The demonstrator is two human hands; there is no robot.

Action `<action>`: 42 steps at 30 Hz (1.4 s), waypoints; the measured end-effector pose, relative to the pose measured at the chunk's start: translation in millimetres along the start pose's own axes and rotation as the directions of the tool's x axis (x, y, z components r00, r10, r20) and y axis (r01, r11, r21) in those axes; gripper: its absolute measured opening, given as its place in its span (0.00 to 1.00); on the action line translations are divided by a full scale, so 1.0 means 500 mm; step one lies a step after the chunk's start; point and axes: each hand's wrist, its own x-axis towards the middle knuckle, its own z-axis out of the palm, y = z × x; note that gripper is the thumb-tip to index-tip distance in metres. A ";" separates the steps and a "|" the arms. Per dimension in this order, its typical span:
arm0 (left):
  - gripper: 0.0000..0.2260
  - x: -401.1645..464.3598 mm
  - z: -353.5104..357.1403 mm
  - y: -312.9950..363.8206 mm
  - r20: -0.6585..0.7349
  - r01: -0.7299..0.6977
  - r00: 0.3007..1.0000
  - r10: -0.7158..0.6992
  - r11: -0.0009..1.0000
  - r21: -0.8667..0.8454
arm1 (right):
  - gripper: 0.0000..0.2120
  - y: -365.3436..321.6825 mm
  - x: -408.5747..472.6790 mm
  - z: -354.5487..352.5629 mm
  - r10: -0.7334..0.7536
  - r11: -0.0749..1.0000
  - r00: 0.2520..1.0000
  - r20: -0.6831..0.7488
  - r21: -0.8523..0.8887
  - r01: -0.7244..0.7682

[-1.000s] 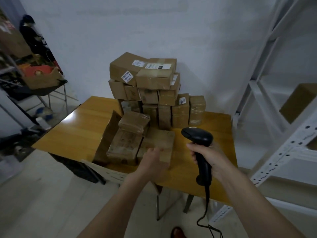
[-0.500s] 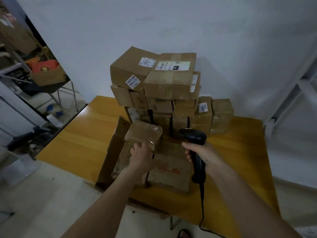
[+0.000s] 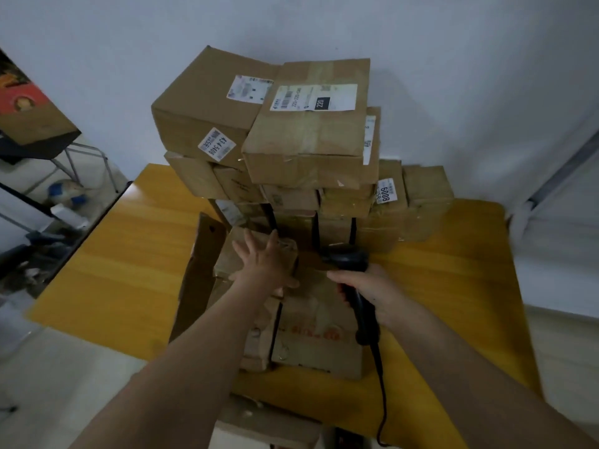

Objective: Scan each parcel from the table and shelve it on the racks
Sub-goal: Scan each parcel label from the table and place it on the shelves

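Note:
A tall stack of brown cardboard parcels [image 3: 308,131] with white labels stands at the back of the yellow wooden table [image 3: 129,270]. In front of it lie lower parcels: a small one [image 3: 233,254] on top of another, and a flat one with red print [image 3: 317,338]. My left hand [image 3: 264,265] lies flat on the small parcel with its fingers spread. My right hand [image 3: 366,293] grips the handle of a black barcode scanner [image 3: 350,259], whose head hovers above the flat parcel. The scanner cable hangs down toward the table's near edge.
A flattened piece of cardboard [image 3: 199,280] leans upright left of the low parcels. White rack uprights [image 3: 564,176] show at the right edge. At the left, a dark stand holds boxes [image 3: 29,108], with clutter on the floor below it.
The view has moved closer to the table. My left hand went from gripping the small parcel's near side to lying flat on its top. The scanner stays in my right hand.

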 end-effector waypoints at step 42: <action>0.63 -0.108 0.062 -0.071 0.036 -0.021 0.998 0.054 0.791 -0.612 | 0.14 0.070 0.000 0.151 -0.018 0.982 0.946 -0.325 0.171 0.078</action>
